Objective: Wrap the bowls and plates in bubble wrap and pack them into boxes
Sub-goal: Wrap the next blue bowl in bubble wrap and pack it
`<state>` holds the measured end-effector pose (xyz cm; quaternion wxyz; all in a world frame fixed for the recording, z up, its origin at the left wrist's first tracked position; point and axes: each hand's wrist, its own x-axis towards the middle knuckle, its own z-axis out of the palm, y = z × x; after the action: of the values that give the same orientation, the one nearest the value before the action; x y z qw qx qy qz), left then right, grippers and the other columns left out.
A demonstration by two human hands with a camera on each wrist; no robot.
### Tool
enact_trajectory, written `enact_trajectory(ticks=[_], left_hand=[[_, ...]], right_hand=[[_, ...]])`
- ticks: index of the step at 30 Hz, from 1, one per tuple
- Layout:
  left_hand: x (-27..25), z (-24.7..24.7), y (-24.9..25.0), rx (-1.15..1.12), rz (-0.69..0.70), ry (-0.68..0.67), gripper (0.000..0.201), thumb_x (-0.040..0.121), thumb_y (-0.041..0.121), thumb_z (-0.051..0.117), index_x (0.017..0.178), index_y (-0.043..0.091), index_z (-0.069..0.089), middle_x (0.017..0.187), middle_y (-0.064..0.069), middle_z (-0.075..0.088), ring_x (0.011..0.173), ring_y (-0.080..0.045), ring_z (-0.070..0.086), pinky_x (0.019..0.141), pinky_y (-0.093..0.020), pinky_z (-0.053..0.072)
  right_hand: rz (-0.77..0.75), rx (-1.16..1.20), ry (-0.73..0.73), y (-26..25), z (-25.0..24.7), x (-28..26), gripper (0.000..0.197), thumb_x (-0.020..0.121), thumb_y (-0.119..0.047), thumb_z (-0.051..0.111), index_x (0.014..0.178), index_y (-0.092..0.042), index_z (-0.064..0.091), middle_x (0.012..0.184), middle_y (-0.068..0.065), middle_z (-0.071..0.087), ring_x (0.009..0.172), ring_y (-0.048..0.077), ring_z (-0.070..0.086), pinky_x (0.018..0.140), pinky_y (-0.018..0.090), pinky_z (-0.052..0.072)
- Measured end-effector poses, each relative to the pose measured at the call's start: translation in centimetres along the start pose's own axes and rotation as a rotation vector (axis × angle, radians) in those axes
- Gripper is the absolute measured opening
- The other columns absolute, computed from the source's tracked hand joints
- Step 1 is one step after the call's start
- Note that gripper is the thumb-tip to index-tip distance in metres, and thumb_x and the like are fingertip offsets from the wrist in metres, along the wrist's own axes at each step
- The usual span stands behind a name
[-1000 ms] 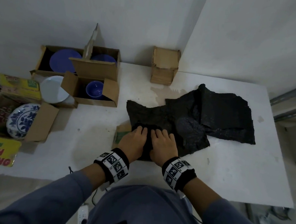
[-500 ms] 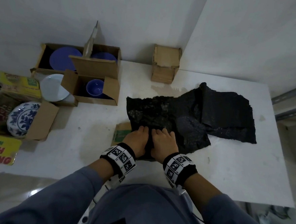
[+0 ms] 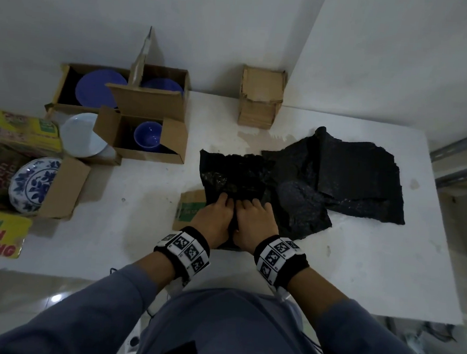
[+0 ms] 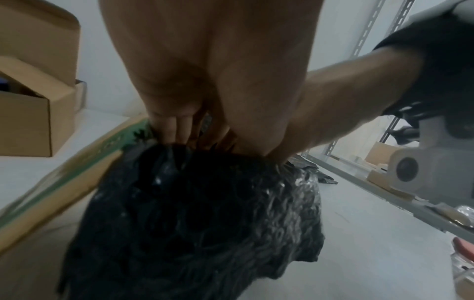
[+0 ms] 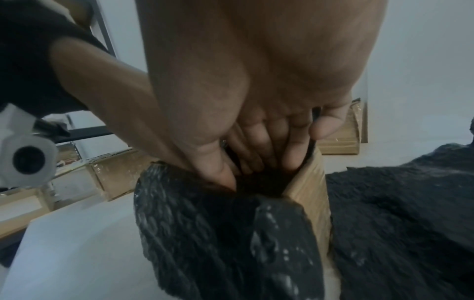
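The black bubble-wrapped bundle (image 3: 233, 182) sits in a brown cardboard box (image 3: 190, 209) near the white desk's (image 3: 372, 269) front edge. Left hand (image 3: 215, 220) and right hand (image 3: 254, 223) press it down, fingers curled into the wrap. Forcing it could crack the dish or split the box.

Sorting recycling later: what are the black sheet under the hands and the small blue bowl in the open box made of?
Black sheet: looks like plastic bubble wrap, glossy, with a cell pattern and glints in the right wrist view. Small blue bowl: probably glazed ceramic, smooth with a highlight; plastic cannot be excluded. Open box: matt brown cardboard.
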<state>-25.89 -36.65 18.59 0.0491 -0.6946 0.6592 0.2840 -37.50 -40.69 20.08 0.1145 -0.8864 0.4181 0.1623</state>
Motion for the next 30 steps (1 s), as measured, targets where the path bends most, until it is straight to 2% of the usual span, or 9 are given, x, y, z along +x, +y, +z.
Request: enact_trajectory(ticks=[4,8,11,16,19,21,24,27,30], left_hand=[[0.2,-0.2,0.4,0.037,-0.022,-0.029,0.049,0.086,0.016,0.057,0.132,0.008,0.041,0.13,-0.013,0.039,0.092,-0.034,0.061,0.065,-0.039,0.046],[0.5,0.2,0.3,0.028,-0.022,-0.04,0.05,0.086,0.022,0.058,0.132,0.01,0.042,0.127,-0.011,0.047,0.098,-0.031,0.061,0.07,-0.04,0.05],[0.7,0.1,0.3,-0.023,-0.03,-0.081,0.058,0.086,0.023,0.061,0.137,0.009,0.037,0.131,-0.013,0.044,0.103,-0.032,0.06,0.076,-0.041,0.051],[1.0,-0.6,0.8,-0.092,-0.065,-0.153,0.067,0.087,0.014,0.06,0.145,0.005,0.028,0.138,-0.019,0.039,0.109,-0.037,0.057,0.086,-0.041,0.049],[0.9,-0.9,0.7,-0.118,-0.071,-0.168,0.07,0.087,0.014,0.06,0.148,0.006,0.027,0.142,-0.02,0.032,0.106,-0.039,0.058,0.089,-0.042,0.049],[0.7,-1.0,0.4,-0.124,-0.055,-0.163,0.069,0.087,0.014,0.058,0.148,0.008,0.027,0.143,-0.021,0.03,0.103,-0.039,0.059,0.089,-0.043,0.05],[0.5,-1.1,0.1,-0.143,-0.015,-0.141,0.058,0.086,0.012,0.056,0.141,0.009,0.039,0.135,-0.02,0.043,0.1,-0.038,0.06,0.087,-0.043,0.052],[0.3,-1.5,0.6,-0.114,-0.05,-0.113,0.036,0.089,0.007,0.052,0.125,0.005,0.05,0.117,-0.019,0.057,0.094,-0.035,0.062,0.076,-0.04,0.053],[0.1,-1.5,1.0,-0.062,-0.093,-0.092,0.033,0.092,0.005,0.049,0.125,0.002,0.05,0.116,-0.02,0.057,0.094,-0.036,0.063,0.069,-0.037,0.048]], right_hand=[[0.014,0.016,0.016,0.2,-0.5,0.0,0.034,0.08,-0.031,0.057,0.11,-0.015,0.058,0.108,0.006,0.064,0.105,0.028,0.054,0.085,0.04,0.039],[0.009,0.052,-0.095,-0.1,-0.3,0.4,0.042,0.083,-0.03,0.058,0.121,-0.011,0.053,0.116,0.009,0.06,0.1,0.03,0.061,0.081,0.037,0.044],[0.043,0.137,-0.156,-0.3,-0.2,0.7,0.05,0.084,-0.028,0.06,0.128,-0.009,0.046,0.121,0.011,0.057,0.101,0.034,0.062,0.076,0.039,0.05],[0.101,0.242,-0.24,0.2,-1.0,1.1,0.05,0.081,-0.031,0.062,0.126,-0.015,0.046,0.109,0.011,0.064,0.095,0.035,0.065,0.078,0.042,0.056],[0.089,0.235,-0.278,0.4,-1.5,1.3,0.045,0.083,-0.031,0.061,0.123,-0.014,0.051,0.109,0.013,0.064,0.097,0.035,0.064,0.08,0.041,0.055],[0.066,0.185,-0.257,0.5,-1.6,1.1,0.037,0.085,-0.031,0.059,0.117,-0.013,0.057,0.107,0.012,0.065,0.095,0.034,0.065,0.076,0.037,0.052],[0.059,0.125,-0.171,0.4,-1.9,0.8,0.028,0.087,-0.031,0.057,0.108,-0.014,0.061,0.103,0.011,0.065,0.092,0.033,0.065,0.071,0.035,0.047],[0.092,0.145,-0.222,0.2,-1.9,0.9,0.033,0.086,-0.031,0.058,0.115,-0.014,0.061,0.111,0.011,0.065,0.1,0.033,0.064,0.08,0.037,0.05],[0.108,0.212,-0.235,0.3,-1.5,1.0,0.048,0.085,-0.032,0.061,0.13,-0.017,0.056,0.123,0.011,0.063,0.111,0.032,0.061,0.091,0.04,0.051]])
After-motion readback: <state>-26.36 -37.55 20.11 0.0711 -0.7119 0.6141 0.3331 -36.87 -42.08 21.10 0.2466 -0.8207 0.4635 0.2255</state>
